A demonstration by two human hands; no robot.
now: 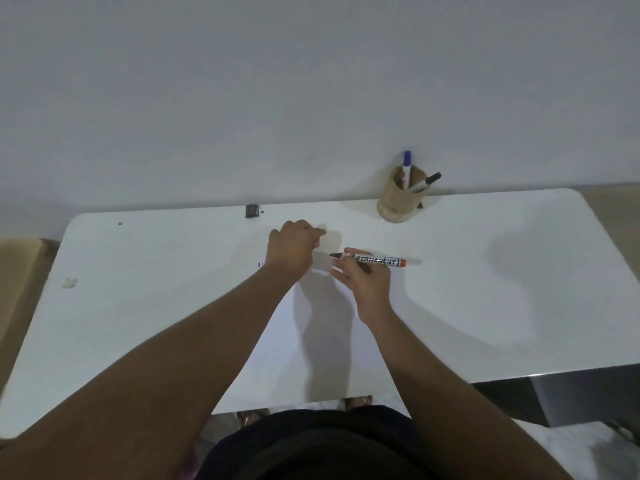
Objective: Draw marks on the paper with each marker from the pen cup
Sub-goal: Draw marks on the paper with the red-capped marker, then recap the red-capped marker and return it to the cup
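A white paper sheet [329, 344] lies on the white table [485, 306] in front of me. My right hand [363, 282] holds a white permanent marker [379, 261] level above the sheet's far edge. Its dark bare tip points left and its orange end points right. My left hand [294, 245] hovers just left of the tip with its fingers curled shut; anything inside the fist is hidden. Short dark marks [260, 264] show beside my left wrist. The tan pen cup [396, 202] stands at the back right and holds a blue-capped marker [407, 166] and a black-capped marker [427, 181].
A small dark clip-like object [251, 211] sits at the table's back edge by the wall. A small pale scrap [69, 283] lies at the far left. A cardboard box [17, 271] stands left of the table. The table's near edge is close to my body.
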